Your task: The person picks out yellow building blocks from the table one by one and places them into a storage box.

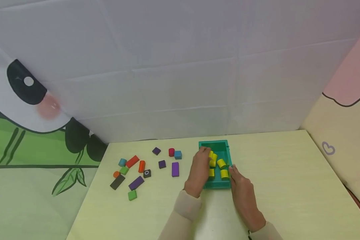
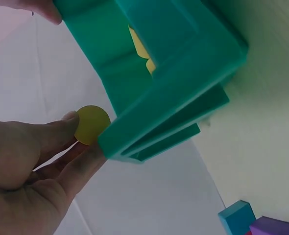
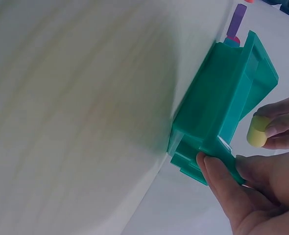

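Note:
A green plastic bin (image 1: 216, 185) stands on the table with several yellow cylinder blocks (image 1: 224, 174) inside. My left hand (image 1: 199, 171) is over the bin's left side, pinching a yellow cylinder block (image 2: 91, 125) between thumb and fingers. From the right wrist view, that same block (image 3: 257, 132) is held above the bin's opening. At the right side of the bin, my right hand (image 1: 244, 195) grips the rim (image 3: 223, 152) between thumb and fingers. The left hand hides part of the bin's left wall in the head view.
Left of the bin lie scattered coloured blocks, among them a purple one (image 1: 175, 169), a blue cube (image 1: 178, 154), a red cylinder (image 1: 171, 152), a black bar (image 1: 117, 182) and a green cube (image 1: 132, 195). A pale wall covering (image 1: 180, 123) rises behind the table.

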`<state>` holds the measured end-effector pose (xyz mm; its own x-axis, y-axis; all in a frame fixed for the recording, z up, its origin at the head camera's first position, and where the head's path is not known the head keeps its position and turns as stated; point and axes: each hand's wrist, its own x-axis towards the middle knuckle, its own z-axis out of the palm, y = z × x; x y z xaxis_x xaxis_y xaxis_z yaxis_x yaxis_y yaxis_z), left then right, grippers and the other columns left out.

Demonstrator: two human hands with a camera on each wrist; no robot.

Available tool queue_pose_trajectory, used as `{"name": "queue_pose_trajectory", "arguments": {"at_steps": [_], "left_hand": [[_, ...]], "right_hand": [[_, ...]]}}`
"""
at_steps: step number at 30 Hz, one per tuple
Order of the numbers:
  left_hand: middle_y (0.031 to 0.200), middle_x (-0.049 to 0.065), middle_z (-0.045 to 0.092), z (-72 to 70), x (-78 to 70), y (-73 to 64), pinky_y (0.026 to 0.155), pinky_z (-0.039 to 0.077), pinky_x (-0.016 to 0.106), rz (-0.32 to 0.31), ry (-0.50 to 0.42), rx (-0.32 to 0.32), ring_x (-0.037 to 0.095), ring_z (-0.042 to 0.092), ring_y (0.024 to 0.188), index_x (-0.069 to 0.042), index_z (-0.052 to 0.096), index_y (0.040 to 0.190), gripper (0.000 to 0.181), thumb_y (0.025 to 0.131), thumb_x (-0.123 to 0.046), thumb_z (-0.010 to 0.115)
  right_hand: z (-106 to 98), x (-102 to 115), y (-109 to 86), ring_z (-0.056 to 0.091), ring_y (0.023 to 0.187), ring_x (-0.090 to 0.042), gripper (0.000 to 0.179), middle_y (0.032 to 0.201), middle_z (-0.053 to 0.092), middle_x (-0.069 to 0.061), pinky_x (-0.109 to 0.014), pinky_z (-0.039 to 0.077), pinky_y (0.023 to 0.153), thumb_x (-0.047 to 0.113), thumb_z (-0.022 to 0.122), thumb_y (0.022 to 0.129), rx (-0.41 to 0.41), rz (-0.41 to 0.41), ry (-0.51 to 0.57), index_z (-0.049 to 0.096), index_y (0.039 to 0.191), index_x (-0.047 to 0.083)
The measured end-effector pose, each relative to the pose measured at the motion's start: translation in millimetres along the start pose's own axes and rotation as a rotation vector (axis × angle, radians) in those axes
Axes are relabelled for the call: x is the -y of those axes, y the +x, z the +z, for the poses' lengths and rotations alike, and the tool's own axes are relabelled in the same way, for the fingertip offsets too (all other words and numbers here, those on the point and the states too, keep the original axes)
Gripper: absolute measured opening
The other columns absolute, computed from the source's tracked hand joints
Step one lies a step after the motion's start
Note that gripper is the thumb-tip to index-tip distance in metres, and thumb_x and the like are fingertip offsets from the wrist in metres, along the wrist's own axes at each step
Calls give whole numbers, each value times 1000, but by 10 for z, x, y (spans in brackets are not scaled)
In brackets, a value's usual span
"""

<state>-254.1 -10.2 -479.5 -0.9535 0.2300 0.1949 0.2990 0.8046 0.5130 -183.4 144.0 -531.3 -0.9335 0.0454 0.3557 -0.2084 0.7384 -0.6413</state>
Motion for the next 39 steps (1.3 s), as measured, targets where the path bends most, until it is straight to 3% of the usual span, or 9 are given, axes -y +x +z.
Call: {"name": "queue_pose_trajectory", "arguments": {"at_steps": [13, 21, 31, 39], "left_hand": [[131, 19, 65, 126, -36, 87, 102, 58, 36, 22, 11, 6, 32, 70, 116, 6, 65, 135, 33, 102, 2, 65], [131, 17, 66, 216, -63, 137, 103, 58, 35, -13, 31, 18, 29, 69, 118, 6, 66, 135, 34, 101, 1, 66], [137, 16, 65, 351, -116, 240, 104, 58, 37, -86, 38, 80, 30, 69, 120, 3, 65, 139, 35, 104, -1, 64], [137, 15, 64, 421, -152, 274, 102, 58, 34, -105, 60, 103, 28, 68, 120, 2, 64, 140, 36, 104, -2, 63]], "right_hand": [[-11, 7, 23, 66, 117, -45, 42, 137, 63, -27, -52, 61, 85, -12, 73, 91, 5, 1, 9, 66, 132, -11], [-12, 5, 27, 67, 115, -46, 42, 137, 63, -27, -53, 62, 83, -13, 74, 90, 2, 6, 6, 67, 131, -11], [13, -15, 19, 69, 112, -47, 42, 135, 64, -28, -53, 63, 81, -13, 75, 89, -9, -12, 11, 67, 130, -11], [17, -23, 4, 68, 115, -46, 41, 136, 64, -27, -53, 62, 83, -12, 74, 90, 3, 4, 8, 67, 131, -11]]}}
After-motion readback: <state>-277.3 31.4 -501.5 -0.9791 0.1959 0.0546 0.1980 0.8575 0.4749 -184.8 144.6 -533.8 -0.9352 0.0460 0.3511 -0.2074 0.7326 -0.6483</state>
